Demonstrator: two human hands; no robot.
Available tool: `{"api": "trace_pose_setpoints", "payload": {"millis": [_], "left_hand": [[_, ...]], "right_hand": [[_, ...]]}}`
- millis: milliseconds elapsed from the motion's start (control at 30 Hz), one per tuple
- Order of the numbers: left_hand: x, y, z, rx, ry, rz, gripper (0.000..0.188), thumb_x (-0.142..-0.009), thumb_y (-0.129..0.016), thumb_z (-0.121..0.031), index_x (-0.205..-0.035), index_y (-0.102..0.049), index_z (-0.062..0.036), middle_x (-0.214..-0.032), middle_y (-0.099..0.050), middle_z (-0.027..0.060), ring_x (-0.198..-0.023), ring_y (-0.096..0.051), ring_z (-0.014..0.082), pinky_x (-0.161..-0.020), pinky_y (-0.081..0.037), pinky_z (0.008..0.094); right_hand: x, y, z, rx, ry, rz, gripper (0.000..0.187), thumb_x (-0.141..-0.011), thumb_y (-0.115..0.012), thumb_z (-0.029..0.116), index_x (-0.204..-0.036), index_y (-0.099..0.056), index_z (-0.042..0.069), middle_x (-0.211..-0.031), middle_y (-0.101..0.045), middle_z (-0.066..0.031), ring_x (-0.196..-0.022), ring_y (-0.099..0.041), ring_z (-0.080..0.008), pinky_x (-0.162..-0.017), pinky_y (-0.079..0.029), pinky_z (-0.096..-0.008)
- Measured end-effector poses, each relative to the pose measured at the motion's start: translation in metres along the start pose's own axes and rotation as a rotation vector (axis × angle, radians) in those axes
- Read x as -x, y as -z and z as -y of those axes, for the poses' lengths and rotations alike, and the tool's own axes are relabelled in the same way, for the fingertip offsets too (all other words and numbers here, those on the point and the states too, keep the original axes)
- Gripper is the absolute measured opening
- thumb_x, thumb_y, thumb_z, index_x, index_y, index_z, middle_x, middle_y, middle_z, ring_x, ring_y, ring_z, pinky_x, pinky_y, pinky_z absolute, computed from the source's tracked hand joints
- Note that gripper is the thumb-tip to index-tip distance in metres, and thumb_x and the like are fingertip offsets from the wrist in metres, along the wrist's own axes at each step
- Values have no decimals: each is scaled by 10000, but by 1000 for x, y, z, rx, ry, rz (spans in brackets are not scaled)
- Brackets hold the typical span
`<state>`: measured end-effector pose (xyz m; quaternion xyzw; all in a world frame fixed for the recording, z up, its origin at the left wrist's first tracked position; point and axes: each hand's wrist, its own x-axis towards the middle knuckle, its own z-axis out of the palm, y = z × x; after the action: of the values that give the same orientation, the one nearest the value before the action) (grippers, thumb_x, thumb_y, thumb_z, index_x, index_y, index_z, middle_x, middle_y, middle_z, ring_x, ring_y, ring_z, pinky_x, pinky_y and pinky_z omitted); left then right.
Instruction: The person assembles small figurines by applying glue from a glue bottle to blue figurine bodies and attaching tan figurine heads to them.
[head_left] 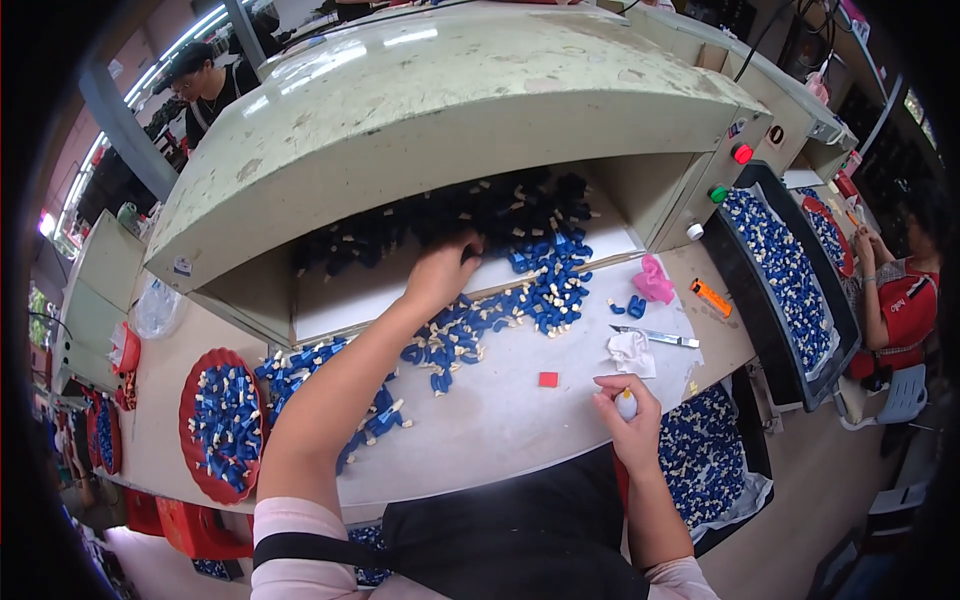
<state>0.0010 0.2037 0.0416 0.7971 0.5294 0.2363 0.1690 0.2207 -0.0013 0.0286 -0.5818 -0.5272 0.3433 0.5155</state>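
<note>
My left hand (447, 268) reaches through the mouth of a pale green metal booth (480, 130) into a heap of small blue and cream plastic pieces (550, 285). Its fingers are curled at the heap, their tips partly hidden; I cannot make out what they hold. Over the right part of the white worktop (500, 420), my right hand (635, 415) is closed round a small white squeeze bottle (626, 403) with a yellow tip pointing up. Left of that hand lies a small red square block (548, 379). More blue pieces spread under my left forearm.
Beyond my right hand lie crumpled white tissue (630, 352), a craft knife (660, 337), a pink crumpled cloth (653, 280) and an orange marker-like tube (710, 298). A red scalloped tray (187, 425) of pieces sits left. Black crates (845, 330) of pieces stand right. Other people work nearby.
</note>
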Motion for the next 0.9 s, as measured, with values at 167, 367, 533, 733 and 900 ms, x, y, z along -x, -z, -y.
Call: {"api": "trace_pose_setpoints", "payload": {"millis": [167, 367, 533, 733, 900], "left_hand": [[51, 36, -28, 1210, 388, 17, 335, -828, -474, -68, -1157, -409, -79, -946, -542, 104, -865, -561, 202, -747, -488, 324], [128, 37, -47, 1775, 476, 68, 419, -846, -462, -83, -1242, -327, -100, -995, -516, 149, -961, -530, 258, -825, -470, 329], [145, 6, -57, 1993, 482, 34, 363, -859, -453, -111, -1210, -359, -106, -993, -521, 143, -959, -532, 267, -830, -466, 338], [154, 5, -50, 1818, 431, -243, 304, -850, -464, -90, -1146, -399, -112, -987, -542, 130, -920, -547, 216, -801, -466, 315], [167, 16, -31, 1786, 447, -301, 308, -856, -454, -96, -1156, -386, -101, -991, -543, 134, -941, -542, 214, -809, -460, 317]], "right_hand": [[-73, -4, -8, 226, 288, -64, 137, -703, -624, 48, -829, -585, 12, -726, -554, -51, -693, -533, -133, -658, -409, -237], [-119, -19, -10, 381, 297, -30, 152, -698, -624, 75, -830, -579, 15, -791, -575, -95, -754, -572, -236, -672, -431, -284], [-121, -35, -2, 515, 330, -26, 184, -681, -653, 106, -820, -562, 27, -831, -544, -96, -741, -564, -282, -662, -451, -343], [-112, -52, 7, 523, 373, 48, 203, -661, -655, 50, -837, -555, 58, -845, -533, -86, -753, -561, -285, -660, -461, -347], [-114, -87, 10, 465, 460, 293, 167, -681, -628, 20, -841, -580, 30, -839, -559, -86, -779, -567, -253, -674, -448, -314]]}}
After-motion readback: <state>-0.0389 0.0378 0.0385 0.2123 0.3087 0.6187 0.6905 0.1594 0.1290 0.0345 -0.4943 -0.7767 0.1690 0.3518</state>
